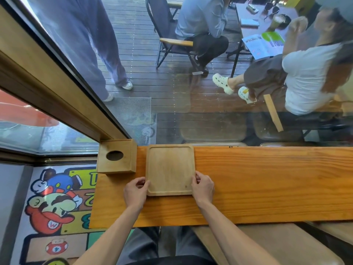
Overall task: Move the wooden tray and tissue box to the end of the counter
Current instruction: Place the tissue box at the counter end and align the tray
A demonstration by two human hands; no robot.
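Where the bench (248, 180) ends at 9 o'clock, a cartoon floor mat (55, 205) covers the floor beside it, well below the bench top. At the bench's far left corner, about 10 o'clock from the picture's middle, stands the tissue box (116, 156), a wooden cube with an oval hole in its top, pressed into the angle of the window frame (47, 83). Just beside it, at its 3 o'clock with a narrow strip of bench between them, the wooden tray (170, 169) lies flat, its far edge against the glass and its hollow bare.

The left hand (136, 193) holds the tray's left edge near the near corner, at the tray's 8 o'clock, its fingers (141, 183) curled onto the rim. The right hand (203, 188) grips the right edge at the tray's 4 o'clock, fingers likewise clenched on the rim. Whether the tray is lifted or resting cannot be told.

To 3 o'clock the bench runs on, long and orange-grained. Beyond the glass at 12 to 2 o'clock, people sit on a dark wooden deck (162, 73), and someone stands at 11 o'clock.
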